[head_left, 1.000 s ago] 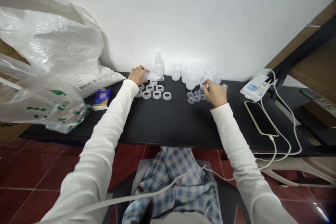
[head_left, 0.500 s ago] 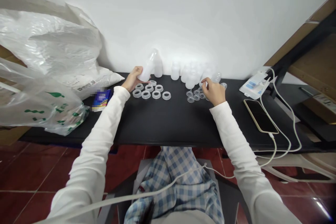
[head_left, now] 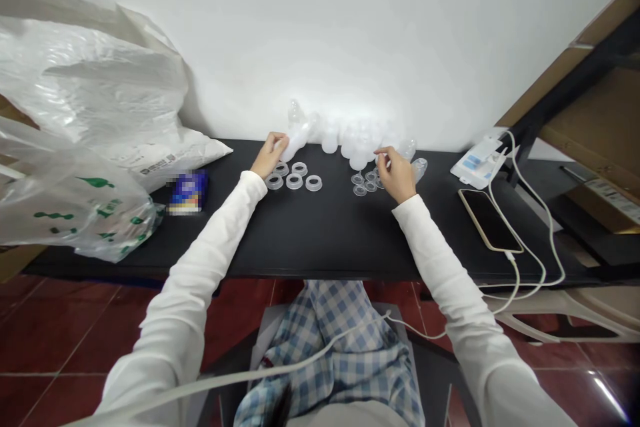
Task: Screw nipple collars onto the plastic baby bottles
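Note:
My left hand [head_left: 271,155] is closed on the lower end of a frosted plastic bottle [head_left: 298,138], which leans to the right. Behind it stands another bottle with a clear domed top [head_left: 295,110]. Several translucent rings [head_left: 294,181] lie in front of and beside my left hand. My right hand [head_left: 398,173] hovers with thumb and forefinger pinched over small clear disc-like pieces [head_left: 371,185]; I cannot make out what is between the fingertips. Just behind it stand several frosted bottles [head_left: 358,157]. Clear domed caps [head_left: 419,167] lie to its right.
Large plastic bags [head_left: 90,93] and a blue packet [head_left: 189,188] occupy the left of the black table [head_left: 320,240]. On the right are a phone [head_left: 490,220] with a white cable and a white power strip [head_left: 477,161]. A white wall [head_left: 350,33] borders the back.
My left hand has moved right and the bottle in it now tilts lower to the right, in front of the standing one. My right hand has shifted slightly left, still pinched.

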Demonstrator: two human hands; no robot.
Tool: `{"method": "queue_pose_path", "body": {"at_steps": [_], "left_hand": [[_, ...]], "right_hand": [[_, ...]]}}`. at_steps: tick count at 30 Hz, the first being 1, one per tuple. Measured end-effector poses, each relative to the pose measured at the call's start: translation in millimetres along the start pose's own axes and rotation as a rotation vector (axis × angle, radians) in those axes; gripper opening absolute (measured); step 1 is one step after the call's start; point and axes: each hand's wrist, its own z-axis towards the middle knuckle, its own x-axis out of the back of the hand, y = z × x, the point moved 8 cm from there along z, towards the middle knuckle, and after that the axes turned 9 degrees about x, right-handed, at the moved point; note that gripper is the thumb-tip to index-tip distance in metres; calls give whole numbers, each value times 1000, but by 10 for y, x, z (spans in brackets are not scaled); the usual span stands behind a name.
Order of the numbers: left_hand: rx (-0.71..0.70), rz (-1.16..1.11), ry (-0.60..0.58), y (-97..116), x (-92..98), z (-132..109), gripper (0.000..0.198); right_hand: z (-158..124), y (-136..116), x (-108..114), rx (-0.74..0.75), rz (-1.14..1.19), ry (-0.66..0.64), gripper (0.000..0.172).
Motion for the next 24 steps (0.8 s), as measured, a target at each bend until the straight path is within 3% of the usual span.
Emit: {"method": "queue_pose_path", "body": {"at_steps": [4,8,11,15,19,24], "left_hand": [[-379,264,-77,427,-267,-369,49],[-581,343,-223,684,-568,-665,48],[-554,279,-306,746,-662,-752,47],[-460,199,-314,743,-649,-762,50],[-428,198,-262,699,-608,-725,51],[-300,150,-130,640,-504,-677,42]], "right_hand": [[-36,-113,-123,53,329,129,55],[-68,-177,-282,54,442,65,61],[-72,-218,-346,77,429,-52,58],[-78,-210,-423,50,446,-193,57],[-66,-219,-410,69,480,-149,52],[-77,-414,-353,343,302,-77,45]]}}
